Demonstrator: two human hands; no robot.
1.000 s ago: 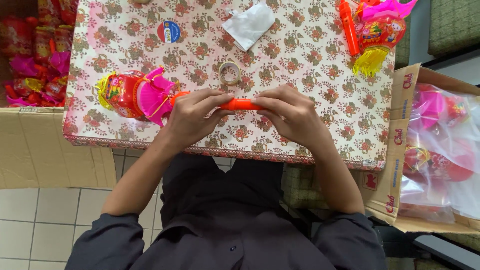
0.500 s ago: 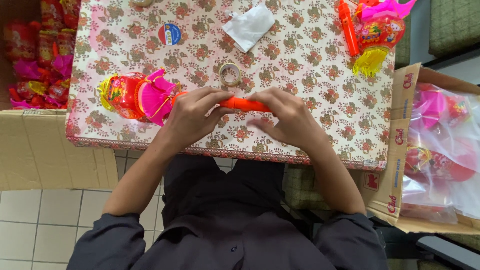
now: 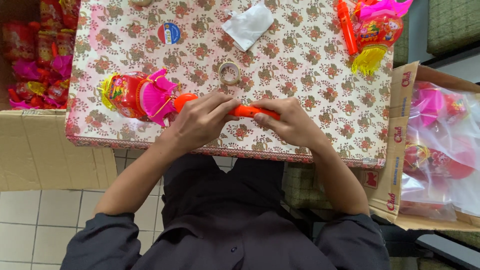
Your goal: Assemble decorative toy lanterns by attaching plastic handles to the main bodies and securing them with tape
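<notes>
Both hands grip an orange stick held level above the floral surface. The left hand is closed around the end nearest the red and pink lantern, which lies just left of that hand, its top beside the stick's round tip. The right hand pinches the other end with fingers curled. It looks like the stick is being fitted to the lantern; the next move would call for a steady push or twist. A tape roll lies just beyond the hands.
</notes>
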